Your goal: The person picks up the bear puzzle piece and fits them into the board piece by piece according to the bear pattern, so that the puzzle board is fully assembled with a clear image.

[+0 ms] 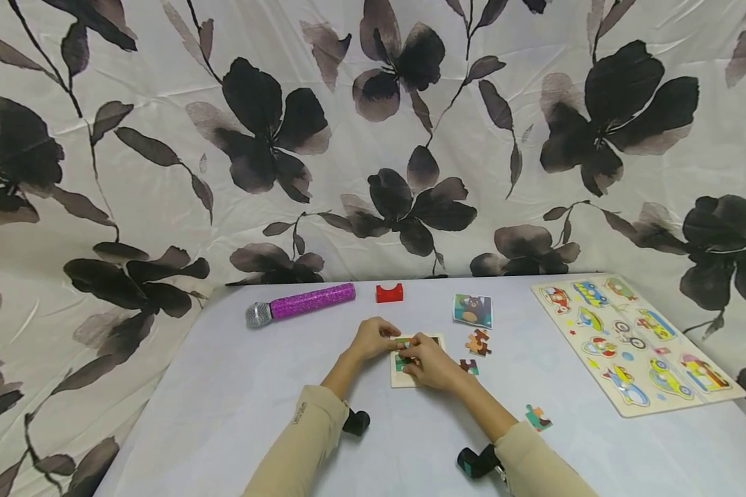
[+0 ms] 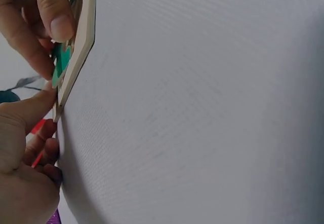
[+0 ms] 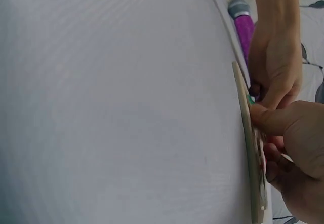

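A small wooden jigsaw board [image 1: 401, 380] with green pieces in it lies on the table before me. At its far left corner my left hand [image 1: 374, 339] holds the edge, with the thumb [image 2: 40, 102] on the rim and the fingers curled by the corner. My right hand [image 1: 434, 364] reaches over the board from the right. Its thumb [image 2: 62, 27] and forefinger pinch a jigsaw piece at the surface, mostly hidden by the fingers. A green jigsaw piece [image 2: 62, 64] shows in the board just below those fingertips.
Loose jigsaw pieces [image 1: 479, 342] lie right of the board, and another piece [image 1: 538, 417] nearer me. Behind are a picture card [image 1: 473, 311], a red block [image 1: 389, 293] and a purple microphone [image 1: 313, 301]. A large vehicle puzzle board [image 1: 634, 345] is at the right.
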A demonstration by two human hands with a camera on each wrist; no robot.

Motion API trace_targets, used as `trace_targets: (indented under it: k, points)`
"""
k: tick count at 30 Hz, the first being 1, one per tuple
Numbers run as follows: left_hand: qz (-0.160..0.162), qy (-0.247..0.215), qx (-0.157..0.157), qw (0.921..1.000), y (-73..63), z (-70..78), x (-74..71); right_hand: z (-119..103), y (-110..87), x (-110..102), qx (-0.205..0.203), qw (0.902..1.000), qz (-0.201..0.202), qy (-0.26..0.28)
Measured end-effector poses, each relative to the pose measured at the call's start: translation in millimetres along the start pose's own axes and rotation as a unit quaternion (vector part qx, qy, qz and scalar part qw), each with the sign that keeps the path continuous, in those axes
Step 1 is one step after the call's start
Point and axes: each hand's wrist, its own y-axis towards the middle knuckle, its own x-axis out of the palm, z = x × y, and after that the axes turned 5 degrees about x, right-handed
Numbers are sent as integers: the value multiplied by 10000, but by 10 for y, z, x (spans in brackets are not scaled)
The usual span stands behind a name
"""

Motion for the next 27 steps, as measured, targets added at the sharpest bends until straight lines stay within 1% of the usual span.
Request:
trace_targets:
  k: [4,7,10,11,13,16,17,18,20,24,27]
  points:
    - [12,19,37,10000,10,-9,11,-11,6,24,-86,9995,46,-297]
    - [9,37,52,10000,9,-12,12,-31,11,33,-151,9992,112,-356]
    - [29,9,61,10000,-1,-5,8,-56,6,39,-465,9977,301,-393]
    - [26,0,82,10000,-6,-3,7,11,14,86,-650,9961,409,-441]
    - [40,-9,106,9999,-16,2,8,-10,4,97,-802,9938,537,-544]
    - [48,45,161,9998,-20,9,13,-60,0,120,-580,9939,446,-830]
    - [48,53,157,9999,-19,12,14,-78,2,125,-459,9938,406,-928]
    - [62,73,147,9998,-15,16,14,-174,-7,83,-251,9941,310,-1011]
    - [70,126,124,9998,-13,23,13,-204,3,91,10,9931,183,-1155]
    - [71,184,94,9998,-20,26,3,-246,19,100,175,9909,187,-1322]
    - [66,100,71,9999,-16,1,-4,-266,29,116,175,9891,270,-1440]
